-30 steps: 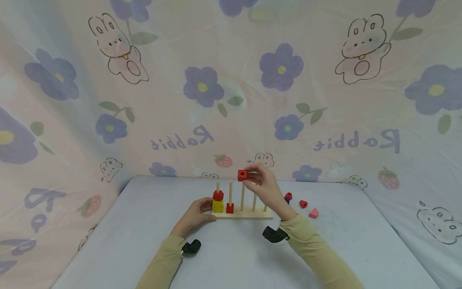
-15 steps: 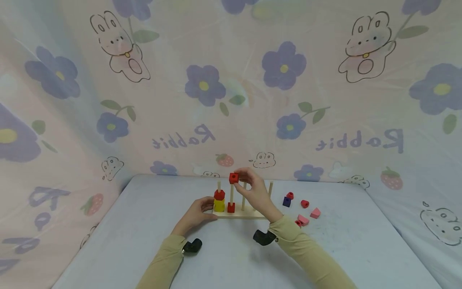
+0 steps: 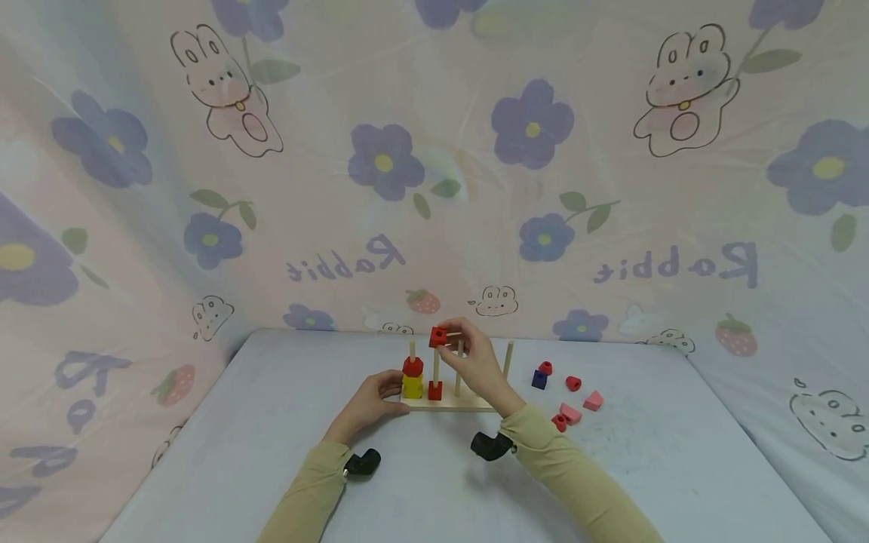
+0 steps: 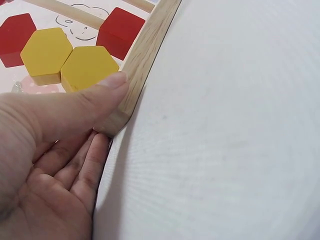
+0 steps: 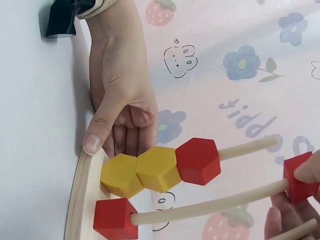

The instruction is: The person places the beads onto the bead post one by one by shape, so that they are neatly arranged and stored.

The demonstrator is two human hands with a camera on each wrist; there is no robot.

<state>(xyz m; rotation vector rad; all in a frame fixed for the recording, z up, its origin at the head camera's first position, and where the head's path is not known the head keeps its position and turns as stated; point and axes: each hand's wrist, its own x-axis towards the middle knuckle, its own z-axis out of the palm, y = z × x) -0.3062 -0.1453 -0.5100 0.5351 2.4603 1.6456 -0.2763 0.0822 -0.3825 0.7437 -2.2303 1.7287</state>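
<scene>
My right hand (image 3: 478, 368) pinches a red cube (image 3: 437, 337) with a hole, at the top of the second peg from the left. In the right wrist view the tip of that peg (image 5: 215, 202) meets the cube. Lower down, another red cube (image 5: 116, 220) sits on the same peg at the base. My left hand (image 3: 366, 401) grips the left end of the wooden peg board (image 3: 451, 409), thumb on its front edge and fingers behind. The leftmost peg carries two yellow hexagonal blocks (image 5: 159, 169) under a red hexagonal block (image 5: 198, 161).
Right of the board lie loose blocks: a dark purple cube (image 3: 539, 379), several small red blocks (image 3: 573, 383) and two pink triangular blocks (image 3: 594, 400). Bare pegs stand on the board's right part, partly behind the right hand. A patterned curtain (image 3: 462, 226) hangs behind the white table (image 3: 421, 483).
My right hand has moved left with the red cube, from above the third peg to the second peg's top. The left hand has stayed on the board's end.
</scene>
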